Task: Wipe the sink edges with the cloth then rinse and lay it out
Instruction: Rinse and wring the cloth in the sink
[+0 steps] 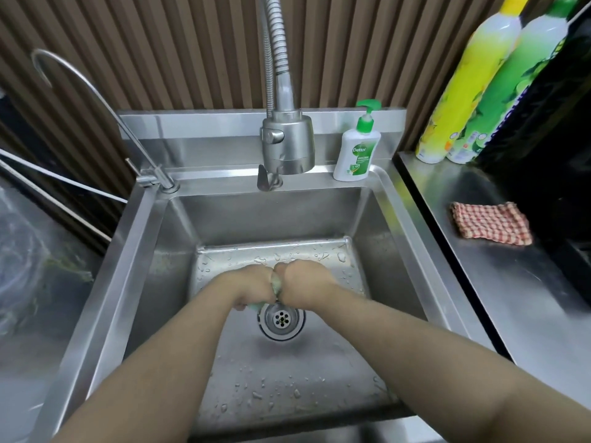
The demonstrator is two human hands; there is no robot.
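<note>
left hand (252, 284): fist clamped on one end of the cloth, knuckles against the right hand
right hand (303, 284): fist gripping the other end
cloth (275, 286): pale green, bunched between both fists, low in the basin, just 12 o'clock of the drain (281, 319)
sink (128, 251): steel, droplets on the floor
spray tap (287, 139): head at 12 o'clock, over the basin
soap bottle (356, 148): upright on back ledge, 1 o'clock
checked rag (492, 222): flat on the surface (511, 282), 3 o'clock of sink
</note>
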